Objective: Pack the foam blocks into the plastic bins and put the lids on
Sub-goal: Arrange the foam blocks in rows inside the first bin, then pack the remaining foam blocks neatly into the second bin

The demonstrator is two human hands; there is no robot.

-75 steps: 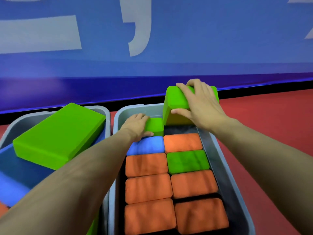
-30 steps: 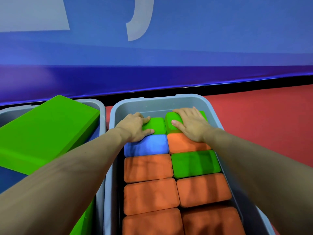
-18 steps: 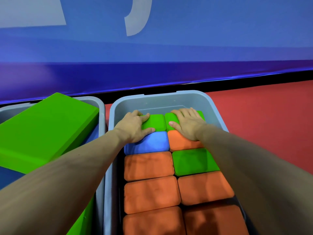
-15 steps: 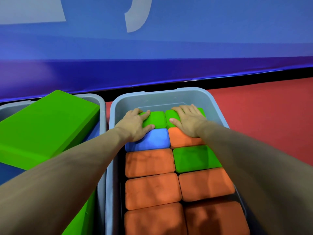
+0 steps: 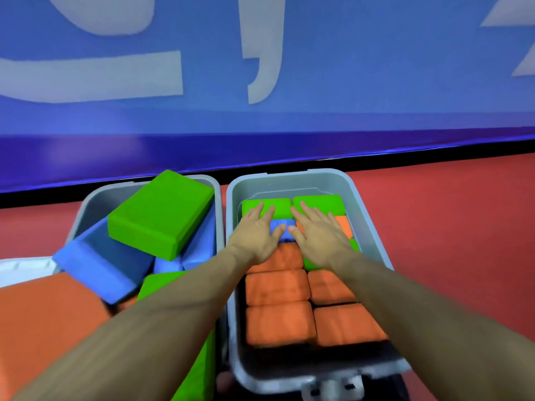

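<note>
**One bin basically packed, the other's still a mess, no lids on yet**

Using the right bin (image 5: 366, 215) as my reference point, going left to right.

Way off to its left, at the frame edge, there's a white thing (image 5: 23, 269) that might be a lid, can't say for sure. Just in front of it is a big orange block (image 5: 49, 322), partly cut off by the frame.

Right beside the right bin on its left sits the left bin (image 5: 92, 206). Blocks there are just heaped: a green block (image 5: 162, 212) lies tilted on top of blue blocks (image 5: 101, 264), sticking up past the rim. My guess is that pile needs re-laying flat before any lid would seat.

Inside the right bin it's tidy: orange blocks (image 5: 278, 322) in two neat rows, a blue one (image 5: 282, 222) and green ones (image 5: 275, 205) at the far end, all sitting below the rim.

The left hand (image 5: 256, 233) and right hand (image 5: 317, 234) are both flat, fingers straight and spread, pressing down on the far blocks, thumbs nearly touching. Neither one is gripping anything.

So I'd call it roughly half done: right bin looks ready for a lid, left bin needs sorting, and both lids are still off.
</note>
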